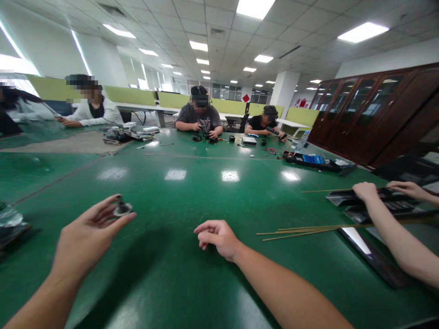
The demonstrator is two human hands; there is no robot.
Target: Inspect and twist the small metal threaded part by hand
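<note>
While the small round part (pixel 122 209) was pinched between the thumb and fingertips of the left hand (pixel 80 237), well to the left of the thin rods (pixel 291 231), the right hand (pixel 219 237) was held half open just left of the rods' tips; nothing could be seen in it. A slip was judged the likeliest trouble — the part was held only by the fingertips above the green table (pixel 206 196), so that by a loosened pinch it could have been dropped and sent rolling; the rods, too, could have been knocked askew, were they nudged by the right forearm or by the co-worker's arm (pixel 401 233) laid across their right-hand stretch. Much was concealed: the part's underside was covered by the thumb, and its make could not be told; the right palm was turned away — whether that hand was rested on the table or held just above it could not be made out; a stretch of the rods was hidden by the co-worker's arm; the film-wrapped object (pixel 10 224), far left of the rods, was blurred and cut off.
</note>
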